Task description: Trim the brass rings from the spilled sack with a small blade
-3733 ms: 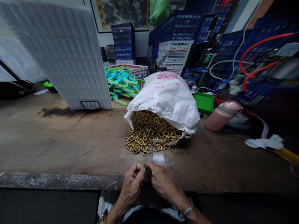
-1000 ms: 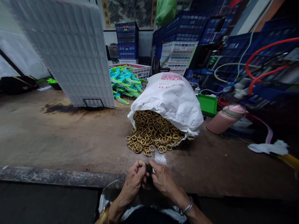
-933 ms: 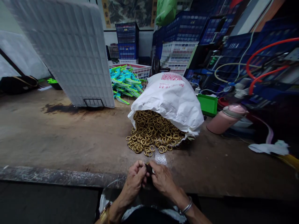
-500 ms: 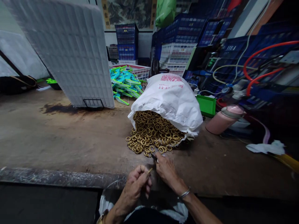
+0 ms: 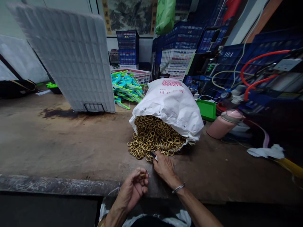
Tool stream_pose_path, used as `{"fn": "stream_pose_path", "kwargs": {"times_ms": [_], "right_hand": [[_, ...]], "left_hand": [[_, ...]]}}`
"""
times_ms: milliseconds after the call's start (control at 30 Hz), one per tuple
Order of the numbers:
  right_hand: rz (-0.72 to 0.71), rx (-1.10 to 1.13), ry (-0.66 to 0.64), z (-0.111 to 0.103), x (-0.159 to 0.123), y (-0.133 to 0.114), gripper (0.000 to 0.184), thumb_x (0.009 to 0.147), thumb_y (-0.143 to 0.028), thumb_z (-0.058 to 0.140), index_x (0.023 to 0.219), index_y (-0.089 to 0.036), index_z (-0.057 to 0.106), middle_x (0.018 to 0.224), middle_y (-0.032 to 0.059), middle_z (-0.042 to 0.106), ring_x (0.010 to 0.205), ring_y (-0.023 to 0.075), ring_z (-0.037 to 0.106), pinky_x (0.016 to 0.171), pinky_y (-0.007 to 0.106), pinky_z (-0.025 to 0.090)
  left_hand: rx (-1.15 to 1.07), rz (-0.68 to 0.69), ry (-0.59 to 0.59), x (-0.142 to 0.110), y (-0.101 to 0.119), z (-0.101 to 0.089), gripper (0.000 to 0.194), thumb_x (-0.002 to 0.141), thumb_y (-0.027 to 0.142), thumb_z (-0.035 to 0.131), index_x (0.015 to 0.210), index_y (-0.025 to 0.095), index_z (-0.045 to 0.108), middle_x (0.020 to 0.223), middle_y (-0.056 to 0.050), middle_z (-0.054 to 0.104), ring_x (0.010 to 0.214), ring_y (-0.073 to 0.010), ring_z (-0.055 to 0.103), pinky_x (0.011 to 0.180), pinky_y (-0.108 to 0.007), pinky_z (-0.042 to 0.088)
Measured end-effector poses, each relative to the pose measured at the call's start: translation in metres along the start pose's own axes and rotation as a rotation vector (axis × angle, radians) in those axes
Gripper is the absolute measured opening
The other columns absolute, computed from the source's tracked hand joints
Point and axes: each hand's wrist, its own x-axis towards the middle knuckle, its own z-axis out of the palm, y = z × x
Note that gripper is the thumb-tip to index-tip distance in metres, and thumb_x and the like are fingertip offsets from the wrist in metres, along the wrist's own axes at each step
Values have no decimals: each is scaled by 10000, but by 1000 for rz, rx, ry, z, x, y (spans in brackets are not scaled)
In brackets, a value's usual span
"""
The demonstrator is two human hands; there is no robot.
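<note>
My left hand [image 5: 134, 188] is palm up near the table's front edge, fingers curled in. A brass-coloured ring [image 5: 143, 175] shows at its fingertips, partly hidden. Just to the right, my right hand [image 5: 163, 166] grips a small tool with a dark, flat tip [image 5: 153, 154]; its exact kind is unclear. That tip reaches the front of a heap of brass-coloured rings [image 5: 151, 138]. They spill from the mouth of a white woven sack [image 5: 168, 97] lying on its side.
A tall pale ribbed panel [image 5: 71, 60] stands on the wooden table [image 5: 59, 145] at left. Turquoise and green pieces [image 5: 126, 86] are piled behind. On the right are a green tray [image 5: 206, 110], a pink bottle [image 5: 222, 124] and crumpled white paper [image 5: 266, 152].
My left hand has turned its palm upward, drawing the ring in toward its curled fingers. My right hand has moved slightly left, bringing the tool's tip to the heap. The camera view has shifted slightly.
</note>
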Motion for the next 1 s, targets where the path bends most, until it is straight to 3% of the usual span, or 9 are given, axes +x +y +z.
{"fn": "stream_pose_path", "kwargs": {"times_ms": [133, 400, 533, 733, 867, 1000], "right_hand": [[-50, 145, 48, 3, -3, 8, 123, 791, -174, 449, 889, -181, 524, 778, 45, 633, 703, 161, 577, 578, 236, 299], [-191, 590, 84, -3, -30, -1, 109, 828, -259, 385, 769, -204, 458, 668, -15, 523, 588, 124, 480, 552, 219, 330], [-219, 716, 11, -10, -39, -11, 123, 825, -288, 396, 754, -205, 451, 662, -28, 495, 588, 114, 462, 563, 216, 339], [-113, 916, -209, -8, -36, -15, 235, 819, -387, 399, 696, -196, 457, 595, -49, 440, 566, 104, 418, 534, 210, 331], [-90, 910, -177, -6, -36, -16, 222, 787, -369, 435, 659, -190, 458, 595, -48, 438, 581, 104, 407, 546, 214, 323], [-64, 981, -247, -6, -35, -16, 245, 803, -379, 402, 653, -191, 452, 558, -50, 440, 521, 95, 390, 517, 213, 320]], "left_hand": [[5, -1, 76, 2, -1, 2, 239, 696, 316, 651, 638, 127, 516, 708, -27, 584, 584, -92, 545, 460, -180, 417], [425, 190, 147, 12, -12, 8, 354, 699, 443, 628, 905, 182, 507, 569, 70, 492, 379, -33, 342, 333, -138, 228], [541, 235, 143, 10, -9, 12, 293, 700, 440, 616, 748, 166, 525, 481, 94, 391, 382, -34, 292, 380, -156, 248], [793, 515, 65, 5, -4, 14, 220, 741, 355, 579, 665, 149, 587, 621, 19, 538, 610, -100, 472, 605, -200, 383], [733, 320, 50, 7, -7, 7, 267, 756, 415, 550, 665, 165, 523, 514, 67, 427, 445, -58, 352, 448, -177, 298], [649, 178, -3, 8, -6, 4, 330, 770, 478, 508, 648, 176, 456, 484, 92, 377, 355, -25, 221, 363, -168, 192]]}}
